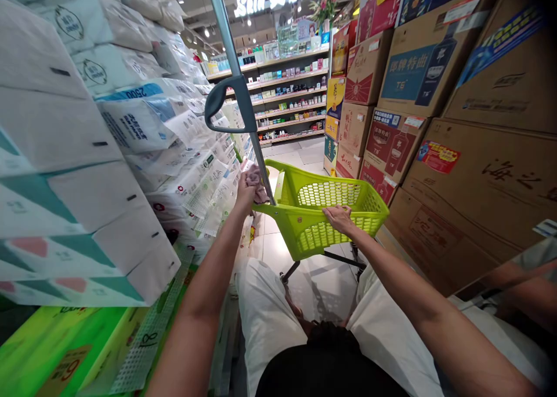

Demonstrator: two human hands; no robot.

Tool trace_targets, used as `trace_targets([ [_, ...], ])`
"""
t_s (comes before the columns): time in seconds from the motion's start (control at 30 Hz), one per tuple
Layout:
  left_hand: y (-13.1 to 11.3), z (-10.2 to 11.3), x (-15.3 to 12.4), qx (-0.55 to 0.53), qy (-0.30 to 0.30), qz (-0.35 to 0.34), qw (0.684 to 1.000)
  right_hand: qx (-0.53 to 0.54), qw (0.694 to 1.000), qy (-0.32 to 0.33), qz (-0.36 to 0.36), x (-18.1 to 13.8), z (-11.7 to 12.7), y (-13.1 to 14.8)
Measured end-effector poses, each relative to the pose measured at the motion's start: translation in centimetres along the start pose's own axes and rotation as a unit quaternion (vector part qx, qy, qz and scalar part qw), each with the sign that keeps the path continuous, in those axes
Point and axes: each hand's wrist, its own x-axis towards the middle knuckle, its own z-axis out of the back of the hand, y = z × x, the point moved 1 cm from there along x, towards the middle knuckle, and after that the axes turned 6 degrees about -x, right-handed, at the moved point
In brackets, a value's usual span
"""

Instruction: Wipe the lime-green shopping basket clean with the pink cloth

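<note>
A lime-green plastic shopping cart (313, 234) with perforated sides stands right in front of my knees. My right hand (340, 218) is closed over its near rim. At the cart's left end, my left hand (246, 194) is wrapped round a crumpled pinkish-grey cloth (256, 182), close against a metal pole (264, 170). The pole rises from that end of the cart and carries a dark grey loop handle (237, 104) higher up. Inside the basket, the visible part shows only green plastic. The fingertips of my left hand are partly hidden by the cloth.
Stacked tissue packs (139, 118) crowd the left side, above green packages (78, 345). Cardboard cartons (470, 170) are piled high on the right. Shelves of small goods (291, 89) cross the far end of the tiled aisle (300, 153).
</note>
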Motion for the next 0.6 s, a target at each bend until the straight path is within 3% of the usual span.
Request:
trace_targets([
  [0.07, -0.3, -0.2, 1.4, -0.057, 0.114, 0.038, 0.991, 0.001, 1.000, -0.013, 0.002, -0.1, -0.1, 0.0],
  [0.13, 0.0, -0.2, 1.9, -0.046, 0.203, 0.077, 0.975, -0.003, 1.000, -0.028, -0.001, -0.3, -0.1, -0.2],
  [0.23, 0.9, -0.3, 1.5, 0.077, 0.274, 0.126, 0.950, -0.015, 0.999, -0.048, -0.004, -0.4, -0.1, -0.4],
  [0.3, 0.9, -0.3, 1.4, 0.121, 0.288, 0.127, 0.942, -0.031, 0.998, -0.057, -0.007, -0.5, -0.2, -0.5],
  [0.4, -1.0, -0.6, 1.7, 0.042, 0.216, 0.063, 0.973, -0.051, 0.997, -0.059, -0.025, -0.6, -0.2, -0.8],
  [0.5, -3.3, -1.5, 0.8, -0.025, 0.076, -0.089, 0.993, -0.059, 0.996, -0.057, -0.043, -0.7, -0.4, -1.0],
  [0.6, -3.0, -3.4, -2.8, 0.107, -0.014, -0.207, 0.972, -0.055, 0.994, -0.070, -0.055, -0.6, -0.6, -1.2],
])
